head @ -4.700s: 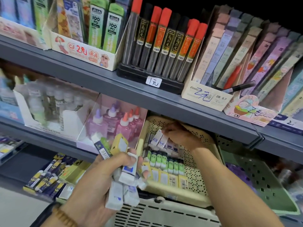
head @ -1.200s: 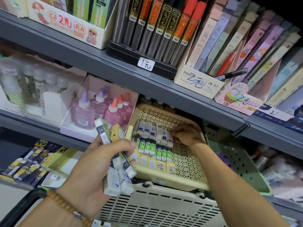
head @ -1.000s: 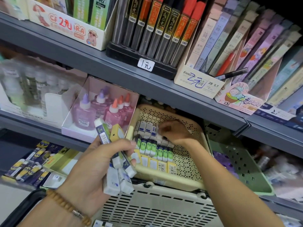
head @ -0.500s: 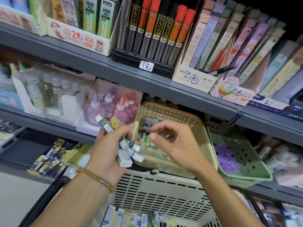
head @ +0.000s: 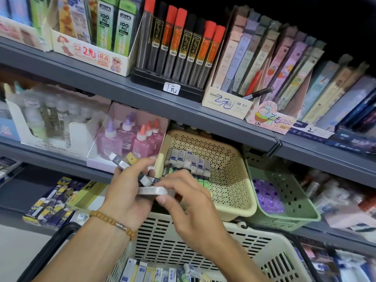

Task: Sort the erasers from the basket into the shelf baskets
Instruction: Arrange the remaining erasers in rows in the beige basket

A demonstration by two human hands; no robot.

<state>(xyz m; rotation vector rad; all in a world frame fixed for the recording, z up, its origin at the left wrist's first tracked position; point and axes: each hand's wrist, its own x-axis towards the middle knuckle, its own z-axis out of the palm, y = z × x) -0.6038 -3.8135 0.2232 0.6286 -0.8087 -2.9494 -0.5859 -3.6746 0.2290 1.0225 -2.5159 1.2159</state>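
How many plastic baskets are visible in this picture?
3: a beige perforated basket on the shelf, a green perforated basket at its right, and a white slotted basket below, in front. Others may be hidden.

Your left hand grips a bunch of erasers just in front of the beige basket on the shelf. Your right hand meets it there and pinches one white eraser from the bunch. Inside the beige basket, rows of erasers stand at its left side. Right of it sits a green basket. Below it, near you, is the white basket with more erasers. Left of the beige basket stand pink bottles.
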